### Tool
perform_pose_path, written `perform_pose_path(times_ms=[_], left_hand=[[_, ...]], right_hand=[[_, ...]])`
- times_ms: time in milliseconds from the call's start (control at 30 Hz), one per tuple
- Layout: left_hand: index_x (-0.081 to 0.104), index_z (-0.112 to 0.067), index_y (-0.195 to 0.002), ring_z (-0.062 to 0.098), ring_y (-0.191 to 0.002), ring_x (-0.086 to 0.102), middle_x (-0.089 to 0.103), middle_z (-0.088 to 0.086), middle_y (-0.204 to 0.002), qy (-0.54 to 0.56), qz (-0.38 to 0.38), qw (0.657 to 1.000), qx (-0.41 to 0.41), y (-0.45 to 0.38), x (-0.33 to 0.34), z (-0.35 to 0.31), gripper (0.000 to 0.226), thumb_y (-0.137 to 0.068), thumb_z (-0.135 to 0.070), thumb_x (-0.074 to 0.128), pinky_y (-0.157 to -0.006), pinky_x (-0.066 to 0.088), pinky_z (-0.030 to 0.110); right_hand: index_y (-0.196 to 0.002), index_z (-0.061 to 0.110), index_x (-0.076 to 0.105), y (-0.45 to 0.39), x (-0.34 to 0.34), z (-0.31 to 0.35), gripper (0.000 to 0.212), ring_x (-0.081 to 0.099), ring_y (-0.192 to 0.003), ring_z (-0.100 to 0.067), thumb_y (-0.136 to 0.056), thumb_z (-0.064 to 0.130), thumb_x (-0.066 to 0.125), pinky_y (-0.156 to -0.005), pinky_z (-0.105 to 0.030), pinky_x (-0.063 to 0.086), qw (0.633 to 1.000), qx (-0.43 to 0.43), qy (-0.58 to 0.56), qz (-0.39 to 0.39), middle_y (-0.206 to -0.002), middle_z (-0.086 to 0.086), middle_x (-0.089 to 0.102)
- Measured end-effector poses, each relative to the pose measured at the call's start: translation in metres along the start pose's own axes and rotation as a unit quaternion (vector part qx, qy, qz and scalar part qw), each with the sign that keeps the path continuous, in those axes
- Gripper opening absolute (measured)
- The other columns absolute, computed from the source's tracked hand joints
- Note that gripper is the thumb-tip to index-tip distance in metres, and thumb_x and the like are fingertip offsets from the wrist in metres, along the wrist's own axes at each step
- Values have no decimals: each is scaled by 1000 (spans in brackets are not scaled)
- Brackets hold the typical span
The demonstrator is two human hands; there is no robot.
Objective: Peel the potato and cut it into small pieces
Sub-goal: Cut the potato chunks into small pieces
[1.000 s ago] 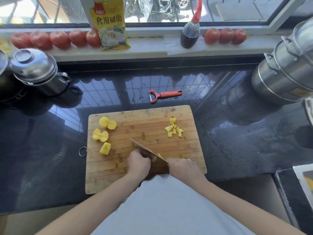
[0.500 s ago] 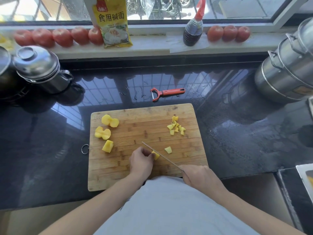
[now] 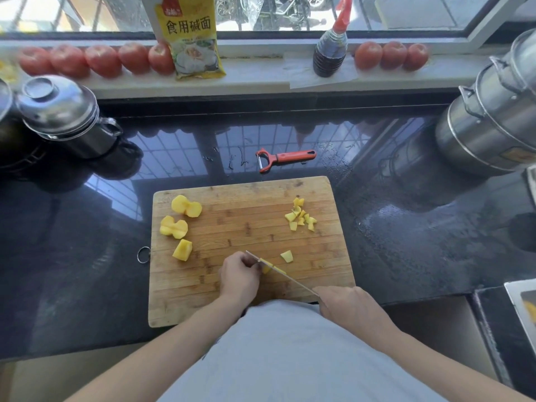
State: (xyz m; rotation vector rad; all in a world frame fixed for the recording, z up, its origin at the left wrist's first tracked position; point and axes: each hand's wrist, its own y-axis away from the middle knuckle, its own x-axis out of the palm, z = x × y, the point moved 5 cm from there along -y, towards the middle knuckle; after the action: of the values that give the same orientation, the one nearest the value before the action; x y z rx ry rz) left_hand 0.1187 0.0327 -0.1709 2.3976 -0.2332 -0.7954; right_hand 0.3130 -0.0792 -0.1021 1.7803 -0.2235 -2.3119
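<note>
The left hand [image 3: 239, 275] rests on the wooden cutting board [image 3: 249, 297] with its fingers curled over a small potato piece [image 3: 268, 268], pinning it in place; most of that piece is hidden under the fingers and the blade. The right hand [image 3: 346, 304] is closed around the handle of a knife [image 3: 282, 272], and the handle itself is wholly covered by the grip, so only the thin blade shows, seen almost edge-on and running diagonally across the held piece. Just right of the blade lies one loose cut chunk [image 3: 287, 256]. Farther back on the right of the board sits a small heap of diced pieces [image 3: 300, 218], and along the left side lie three larger peeled potato chunks [image 3: 177, 226]. Behind the board, on the wet black countertop [image 3: 406, 227], lies a red peeler [image 3: 285, 158]. A lidded steel pot [image 3: 62, 114] stands at left and a stacked steel steamer [image 3: 493, 111] at right, partly cut off by the frame. On the windowsill are tomatoes [image 3: 101, 60], a yellow packet [image 3: 193, 39] and a dark sauce bottle [image 3: 330, 53].
</note>
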Motion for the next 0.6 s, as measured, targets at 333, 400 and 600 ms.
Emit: perform_pose_path(times_ms=[333, 400, 600], left_hand=[[68, -19, -77, 25, -92, 65, 74, 0, -83, -11, -2, 1000, -2, 0, 0, 3, 15, -89, -17, 77, -70, 40, 31], [68, -21, -79, 23, -91, 65, 73, 0, -83, -8, 0, 1000, 6, 1, 0, 4, 16, -91, -16, 76, -70, 41, 32], [69, -20, -73, 26, -88, 69, 75, 0, -77, 0, -12, 1000, -2, 0, 0, 6, 17, -87, -15, 77, -75, 50, 35]], right_hand=[[-105, 18, 60, -47, 11, 19, 25, 64, -90, -39, -102, 29, 37, -73, -42, 50, 989, 97, -75, 80, -97, -6, 71], [-100, 15, 62, -34, 2, 10, 24, 63, -83, -37, -102, 24, 41, -67, -43, 46, 990, 95, -98, 34, -86, -5, 69], [-65, 23, 34, -10, -9, 12, 33, 27, -47, -21, -70, 6, 61, -37, -31, 35, 997, 20, -62, -29, -53, 4, 28]])
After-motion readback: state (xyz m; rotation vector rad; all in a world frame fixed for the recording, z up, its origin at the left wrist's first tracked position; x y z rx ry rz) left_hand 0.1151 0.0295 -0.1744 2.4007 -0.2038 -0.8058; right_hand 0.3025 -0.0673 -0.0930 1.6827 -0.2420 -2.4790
